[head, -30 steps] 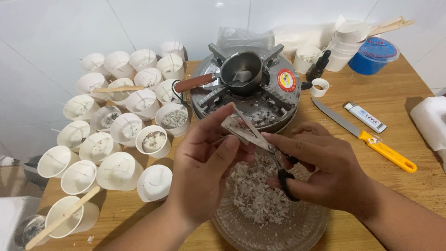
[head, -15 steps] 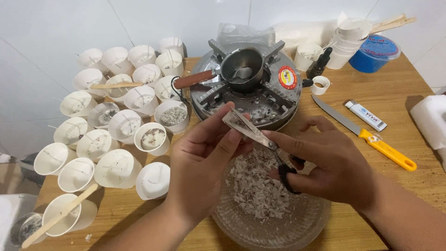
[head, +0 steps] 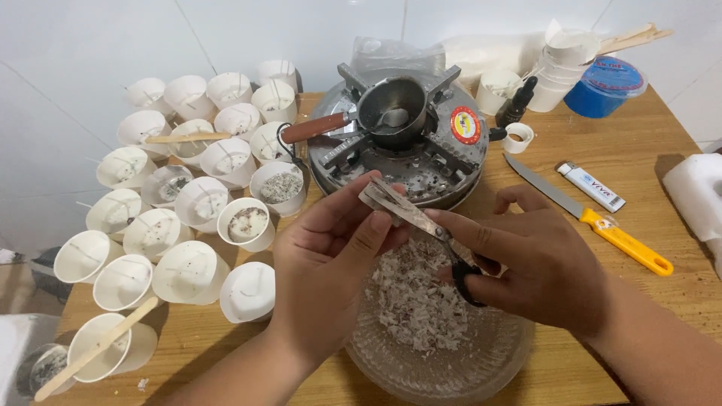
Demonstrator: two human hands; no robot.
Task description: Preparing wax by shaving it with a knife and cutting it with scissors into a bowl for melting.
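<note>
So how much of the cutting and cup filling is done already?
A good heap of shreds already lies in the clear bowl, and a few paper cups, like this speckled one, hold bits. Now the right hand works scissors against something small pinched by the left hand. Many white cups look unfilled.

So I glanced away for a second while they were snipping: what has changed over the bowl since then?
Very little. The right hand still works the scissors, whose blades now lie a bit flatter and lower toward the glass bowl. The left hand still pinches at the blade tips. Nothing was picked up or let go. The paper cups, stove and knife stayed put.
</note>
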